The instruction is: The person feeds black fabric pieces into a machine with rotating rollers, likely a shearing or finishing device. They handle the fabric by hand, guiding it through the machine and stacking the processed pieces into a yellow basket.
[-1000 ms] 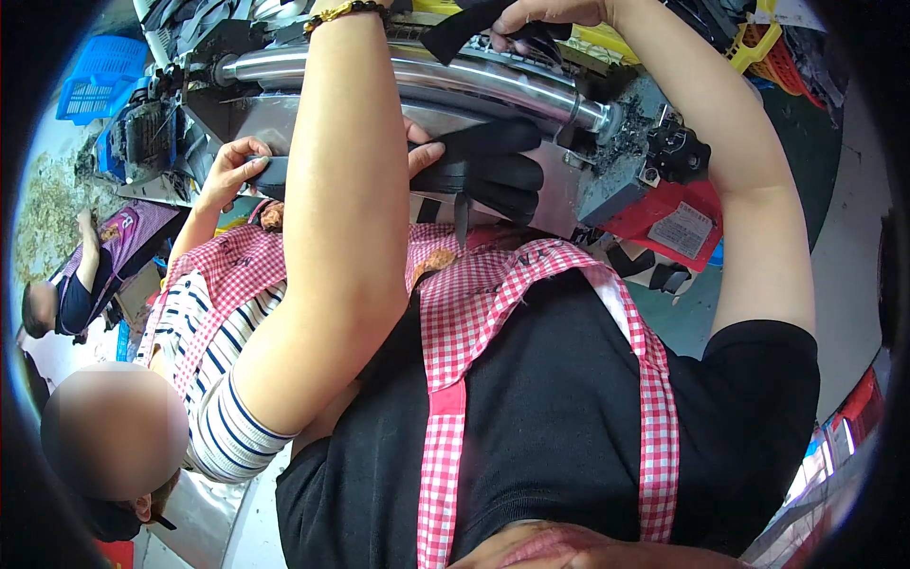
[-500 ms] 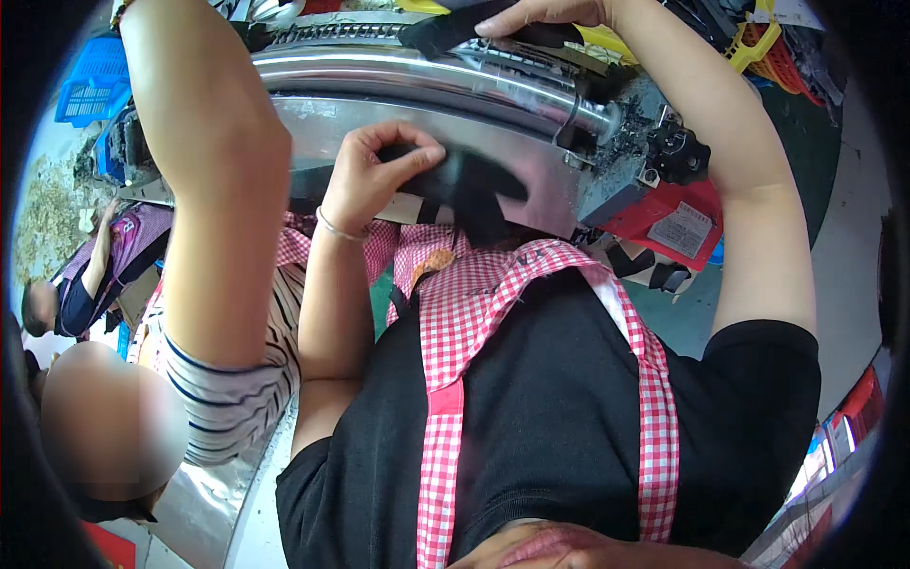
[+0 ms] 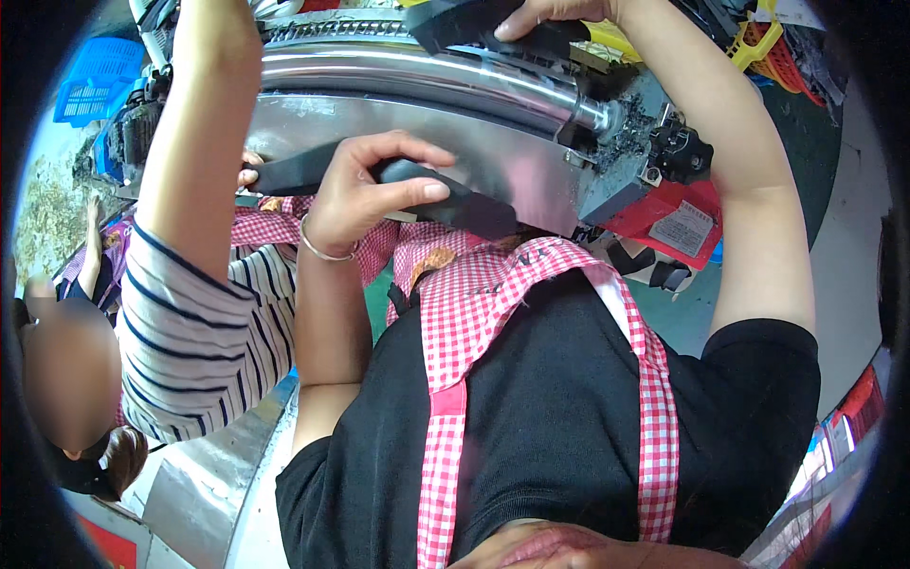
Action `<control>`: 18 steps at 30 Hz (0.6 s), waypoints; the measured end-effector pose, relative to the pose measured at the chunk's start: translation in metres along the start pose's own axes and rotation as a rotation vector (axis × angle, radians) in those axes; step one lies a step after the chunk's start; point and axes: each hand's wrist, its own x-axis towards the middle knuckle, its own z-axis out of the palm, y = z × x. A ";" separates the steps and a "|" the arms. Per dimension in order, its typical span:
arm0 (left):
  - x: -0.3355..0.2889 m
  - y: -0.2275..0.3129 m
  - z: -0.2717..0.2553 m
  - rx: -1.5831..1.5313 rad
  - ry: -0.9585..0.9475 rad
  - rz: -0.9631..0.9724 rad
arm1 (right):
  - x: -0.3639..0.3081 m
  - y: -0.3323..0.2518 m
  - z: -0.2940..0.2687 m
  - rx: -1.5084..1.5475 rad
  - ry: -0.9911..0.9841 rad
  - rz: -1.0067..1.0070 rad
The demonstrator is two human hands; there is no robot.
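Note:
My left hand (image 3: 365, 190) is over the front edge of a metal machine (image 3: 398, 123), thumb and fingers around a black flat piece (image 3: 483, 211) whose longer end slants down to the right. It looks like cloth or leather; I cannot tell which. At the roller's far side my right hand (image 3: 559, 13) grips another black flat piece (image 3: 450, 27), thumb on top. Some of its fingers are cut off by the upper edge. Left of my left hand, a co-worker's hand (image 3: 249, 173) touches a black strip (image 3: 294, 171), which passes behind my fingers.
A shiny steel roller (image 3: 417, 71) spans the machine, with dark scraps (image 3: 630, 128) heaped at its right end. Beside them is a black knob (image 3: 682, 156) above a red panel (image 3: 668, 223). The co-worker's arm (image 3: 213, 142) reaches across on the left. A blue basket (image 3: 100, 76) stands farther left.
My left hand's fingers have parted slightly, and the black piece there lies differently. The piece in my right hand has tilted. The co-worker has shifted, and their hand with a black strip now shows.

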 end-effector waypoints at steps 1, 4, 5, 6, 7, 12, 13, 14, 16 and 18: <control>0.000 0.000 -0.002 -0.003 -0.017 0.082 | -0.001 0.003 -0.002 0.108 0.009 0.016; 0.007 -0.008 0.004 0.170 0.156 0.085 | -0.011 0.007 -0.003 0.398 0.069 -0.032; 0.012 -0.016 0.006 0.271 0.228 0.084 | -0.011 0.009 -0.002 0.346 0.123 -0.002; 0.010 -0.029 0.007 0.320 0.263 0.124 | -0.005 0.008 -0.001 0.292 0.152 0.004; 0.007 -0.038 0.008 0.370 0.295 0.164 | 0.000 0.007 0.001 0.239 0.184 0.010; 0.021 -0.058 0.013 0.871 0.438 0.304 | 0.003 0.005 0.011 0.062 0.135 -0.019; 0.021 -0.055 0.010 0.786 0.388 0.227 | 0.000 0.001 0.016 0.071 0.128 -0.025; 0.016 -0.044 0.010 0.718 0.343 0.138 | -0.005 -0.015 0.017 -0.074 0.082 -0.002; 0.002 -0.023 0.011 0.575 0.261 -0.041 | -0.001 -0.015 0.018 -0.085 0.007 -0.137; -0.014 -0.002 0.014 0.410 0.182 -0.199 | 0.006 -0.010 0.018 0.075 -0.149 -0.216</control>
